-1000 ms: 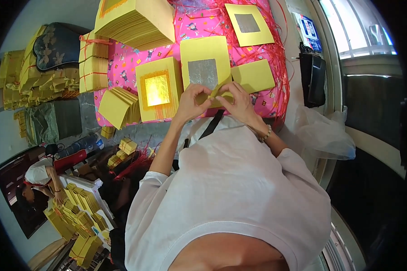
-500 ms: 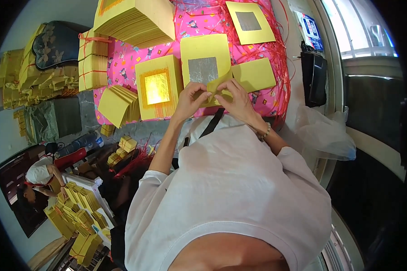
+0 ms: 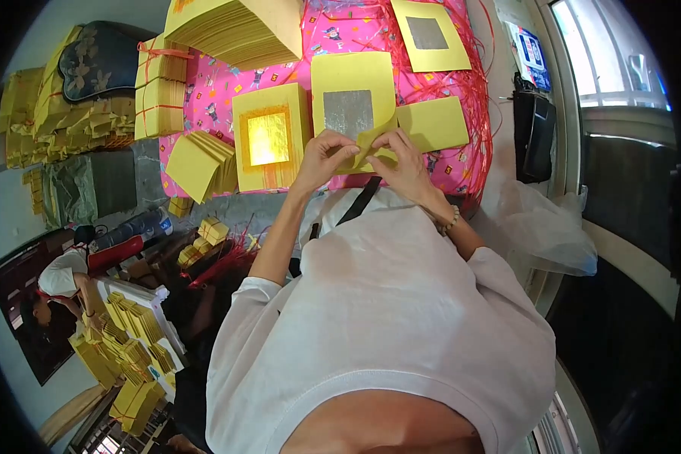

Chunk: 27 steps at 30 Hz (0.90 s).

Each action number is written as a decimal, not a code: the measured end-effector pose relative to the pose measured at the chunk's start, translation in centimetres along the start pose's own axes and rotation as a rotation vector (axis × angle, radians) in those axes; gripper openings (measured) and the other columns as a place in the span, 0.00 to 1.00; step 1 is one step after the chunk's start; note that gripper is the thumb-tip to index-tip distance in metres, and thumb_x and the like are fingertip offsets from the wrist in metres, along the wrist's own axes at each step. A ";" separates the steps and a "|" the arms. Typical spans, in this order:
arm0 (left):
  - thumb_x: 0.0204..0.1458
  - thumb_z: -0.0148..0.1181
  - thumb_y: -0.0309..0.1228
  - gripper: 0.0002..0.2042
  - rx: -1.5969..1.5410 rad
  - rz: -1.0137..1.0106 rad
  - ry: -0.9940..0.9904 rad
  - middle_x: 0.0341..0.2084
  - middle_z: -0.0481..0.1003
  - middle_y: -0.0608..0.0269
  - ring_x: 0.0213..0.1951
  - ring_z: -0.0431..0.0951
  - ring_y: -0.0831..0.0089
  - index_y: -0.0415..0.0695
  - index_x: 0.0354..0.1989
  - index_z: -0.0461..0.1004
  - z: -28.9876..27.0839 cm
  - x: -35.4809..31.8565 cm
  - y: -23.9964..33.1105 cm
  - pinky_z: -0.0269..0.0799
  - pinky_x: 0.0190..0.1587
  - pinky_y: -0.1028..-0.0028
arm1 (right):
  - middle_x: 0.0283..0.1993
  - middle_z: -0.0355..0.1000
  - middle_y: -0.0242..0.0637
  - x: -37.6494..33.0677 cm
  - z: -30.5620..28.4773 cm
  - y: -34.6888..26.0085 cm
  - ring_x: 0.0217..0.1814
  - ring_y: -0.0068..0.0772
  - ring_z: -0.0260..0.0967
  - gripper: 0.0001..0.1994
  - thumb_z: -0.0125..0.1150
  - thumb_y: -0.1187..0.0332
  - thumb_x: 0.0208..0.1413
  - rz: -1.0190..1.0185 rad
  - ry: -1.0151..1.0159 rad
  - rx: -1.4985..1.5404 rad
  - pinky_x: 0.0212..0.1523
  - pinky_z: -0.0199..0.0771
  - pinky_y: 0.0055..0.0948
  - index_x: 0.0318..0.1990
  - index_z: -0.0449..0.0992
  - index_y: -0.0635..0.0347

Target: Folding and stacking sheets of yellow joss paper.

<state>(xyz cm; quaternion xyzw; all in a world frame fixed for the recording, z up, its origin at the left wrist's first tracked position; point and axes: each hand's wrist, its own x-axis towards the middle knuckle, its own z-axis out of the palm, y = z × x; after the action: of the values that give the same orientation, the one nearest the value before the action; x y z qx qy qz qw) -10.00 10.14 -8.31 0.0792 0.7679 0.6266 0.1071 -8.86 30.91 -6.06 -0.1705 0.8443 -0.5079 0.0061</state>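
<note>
A yellow paper sheet [image 3: 352, 72] with a silver foil square lies in front of me on the pink cloth. Its near right corner is curled up and over. My left hand [image 3: 324, 160] is closed, thumb and forefinger pinching the paper at the near edge. Beside it my right hand [image 3: 402, 165] pinches the rolled corner, fingers closed. Just left of the sheet is a thick stack of yellow paper [image 3: 299, 113] with a gold foil square on top. To the right a folded yellow paper [image 3: 433, 125] lies flat. The fingers partly hide the curled corner.
Farther right lies another silver-square sheet [image 3: 430, 38] among red plastic strips [image 3: 478, 91]. A tall paper stack [image 3: 234, 34] stands at the back, with tied bundles [image 3: 160, 110] and folded papers [image 3: 197, 166] at left. A co-worker [image 3: 64, 276] leans over a paper-covered table at lower left.
The whole view has shifted slightly, so the table sits a little farther right. Both hands still pinch the curled corner, with little movement. The co-worker's arm and head have shifted slightly.
</note>
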 end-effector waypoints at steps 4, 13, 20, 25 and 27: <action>0.47 0.67 0.29 0.05 -0.004 -0.003 0.004 0.27 0.75 0.64 0.34 0.71 0.73 0.41 0.31 0.81 0.1 0.0 -0.1 0.68 0.39 0.74 | 0.37 0.67 0.39 -0.1 0.0 0.2 0.42 0.42 0.69 0.12 0.64 0.70 0.47 0.000 -0.010 0.011 0.40 0.69 0.35 0.38 0.70 0.60; 0.47 0.67 0.29 0.06 -0.003 0.007 0.013 0.27 0.75 0.64 0.34 0.71 0.74 0.41 0.31 0.81 0.2 -0.1 -0.4 0.67 0.39 0.75 | 0.38 0.66 0.39 -0.2 -0.2 0.1 0.42 0.43 0.68 0.12 0.64 0.70 0.47 0.013 -0.029 -0.010 0.40 0.69 0.35 0.39 0.70 0.61; 0.47 0.67 0.29 0.06 0.013 0.017 0.023 0.26 0.75 0.64 0.34 0.71 0.74 0.41 0.31 0.81 0.2 -0.1 -0.1 0.67 0.39 0.75 | 0.38 0.66 0.40 -0.2 -0.3 -0.1 0.42 0.43 0.69 0.12 0.64 0.71 0.47 0.012 -0.027 -0.006 0.40 0.70 0.35 0.38 0.70 0.62; 0.48 0.67 0.29 0.06 0.011 0.030 0.011 0.26 0.75 0.64 0.34 0.71 0.74 0.41 0.31 0.81 0.2 -0.1 -0.2 0.67 0.39 0.75 | 0.38 0.65 0.41 -0.2 -0.5 -0.2 0.42 0.44 0.68 0.13 0.64 0.71 0.47 0.013 -0.032 -0.019 0.40 0.70 0.36 0.39 0.69 0.62; 0.48 0.67 0.29 0.06 0.013 0.024 0.013 0.26 0.75 0.65 0.33 0.71 0.74 0.41 0.31 0.81 0.2 -0.1 -0.3 0.67 0.39 0.75 | 0.38 0.65 0.41 -0.3 -0.4 -0.3 0.42 0.45 0.68 0.13 0.64 0.71 0.47 0.020 -0.035 -0.025 0.40 0.70 0.36 0.39 0.69 0.63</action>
<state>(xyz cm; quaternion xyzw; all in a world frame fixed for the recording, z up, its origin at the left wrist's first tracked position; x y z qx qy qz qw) -9.81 10.21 -8.63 0.0853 0.7716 0.6233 0.0941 -8.60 31.27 -5.67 -0.1712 0.8520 -0.4943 0.0237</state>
